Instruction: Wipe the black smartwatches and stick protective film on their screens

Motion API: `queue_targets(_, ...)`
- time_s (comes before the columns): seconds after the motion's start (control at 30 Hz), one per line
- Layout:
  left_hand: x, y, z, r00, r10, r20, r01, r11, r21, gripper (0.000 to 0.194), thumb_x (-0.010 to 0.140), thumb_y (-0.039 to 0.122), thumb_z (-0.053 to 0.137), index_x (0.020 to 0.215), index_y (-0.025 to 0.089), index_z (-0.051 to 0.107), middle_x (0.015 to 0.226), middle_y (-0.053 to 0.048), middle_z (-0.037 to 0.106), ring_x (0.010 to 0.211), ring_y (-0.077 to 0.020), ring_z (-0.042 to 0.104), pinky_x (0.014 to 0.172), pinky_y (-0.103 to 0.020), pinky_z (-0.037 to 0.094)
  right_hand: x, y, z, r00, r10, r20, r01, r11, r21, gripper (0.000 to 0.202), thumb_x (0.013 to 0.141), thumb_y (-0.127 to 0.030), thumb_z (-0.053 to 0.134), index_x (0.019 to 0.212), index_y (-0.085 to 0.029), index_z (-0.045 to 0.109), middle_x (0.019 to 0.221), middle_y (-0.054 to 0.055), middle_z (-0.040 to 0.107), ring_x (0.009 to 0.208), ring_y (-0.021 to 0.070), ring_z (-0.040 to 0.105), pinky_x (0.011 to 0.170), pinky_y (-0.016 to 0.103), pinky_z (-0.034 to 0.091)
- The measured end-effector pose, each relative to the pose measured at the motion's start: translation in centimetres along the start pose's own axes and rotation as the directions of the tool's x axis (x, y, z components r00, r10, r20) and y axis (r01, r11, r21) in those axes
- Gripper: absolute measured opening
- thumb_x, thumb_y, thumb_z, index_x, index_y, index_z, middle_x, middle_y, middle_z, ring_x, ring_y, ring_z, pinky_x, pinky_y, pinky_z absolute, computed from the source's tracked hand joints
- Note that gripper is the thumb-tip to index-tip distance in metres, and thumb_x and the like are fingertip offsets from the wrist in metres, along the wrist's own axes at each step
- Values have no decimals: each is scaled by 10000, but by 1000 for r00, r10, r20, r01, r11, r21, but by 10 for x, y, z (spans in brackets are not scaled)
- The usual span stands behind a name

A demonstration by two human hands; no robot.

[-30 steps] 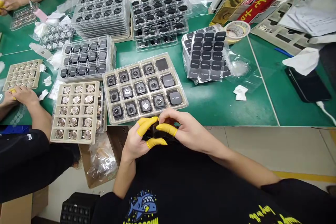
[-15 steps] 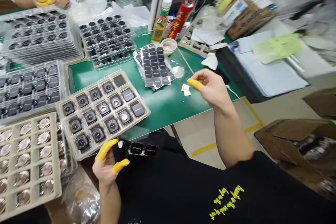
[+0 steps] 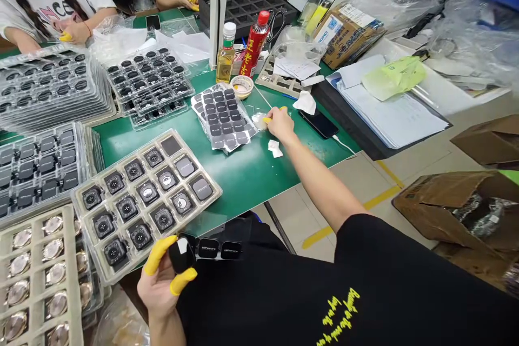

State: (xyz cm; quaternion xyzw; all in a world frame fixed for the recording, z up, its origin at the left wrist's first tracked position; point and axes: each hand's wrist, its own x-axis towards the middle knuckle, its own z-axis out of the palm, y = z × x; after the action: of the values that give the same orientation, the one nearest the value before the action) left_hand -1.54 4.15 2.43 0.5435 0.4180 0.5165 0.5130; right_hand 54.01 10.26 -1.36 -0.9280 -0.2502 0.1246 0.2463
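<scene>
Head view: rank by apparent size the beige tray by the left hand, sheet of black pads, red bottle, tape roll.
1. Beige tray
2. Sheet of black pads
3. Red bottle
4. Tape roll
The bottle and roll sit farther from the camera, so true sizes are unsure.

Glossy black strip of pads (image 3: 211,249); matt yellow rubber finger cots (image 3: 160,255); smooth green table mat (image 3: 243,173); beige plastic tray (image 3: 211,201); shiny metal discs (image 3: 22,265); crinkled clear film (image 3: 259,120).
</scene>
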Motion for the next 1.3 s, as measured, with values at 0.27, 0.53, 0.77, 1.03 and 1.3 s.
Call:
queue_targets(0.27,9,2,11,999,43,-33,-43,999,13,731,547,510,1196,1162,224,922,1030,-58,931,822,-242,904,809,-316,791,-76,35,-22,992,-126,9,127,990,-56,301,1003,-300,782,1292,-217,766,1258,182,735,1107,383,712,1007,515,535)
queue_targets(0.53,17,5,21,987,57,153,-51,998,-41,794,609,616,1150,1245,212,900,988,-73,904,833,-260,919,791,-329,796,-136,62,-19,979,-181,99,175,983,63,233,1062,-460,827,1008,-262,716,1034,42,726,914,220,690,879,408,595)
queue_targets(0.77,15,6,19,975,51,217,-54,999,9,727,724,601,1101,1315,234,890,1063,-102,922,863,-284,928,792,-386,816,-228,-25,-77,843,-535,-61,506,748,431,146,971,-341,837,1078,-372,743,1062,121,799,842,314,772,766,512,619)
queue_targets(1.03,22,7,19,881,318,350,-360,931,60,710,817,657,1028,1356,221,876,991,-68,913,742,-168,849,654,-207,691,-312,-129,-60,-161,-980,117,881,-89,465,315,1143,-73,434,1195,-191,722,946,64,763,770,189,680,651,298,521)
queue_targets(1.3,22,6,13,874,348,338,-363,932,-19,718,755,561,1094,1348,215,882,993,-56,920,748,-167,851,676,-213,685,-317,-135,-39,-152,-985,76,956,-127,265,368,1159,-98,432,1110,-161,792,901,79,730,807,214,626,644,313,442)
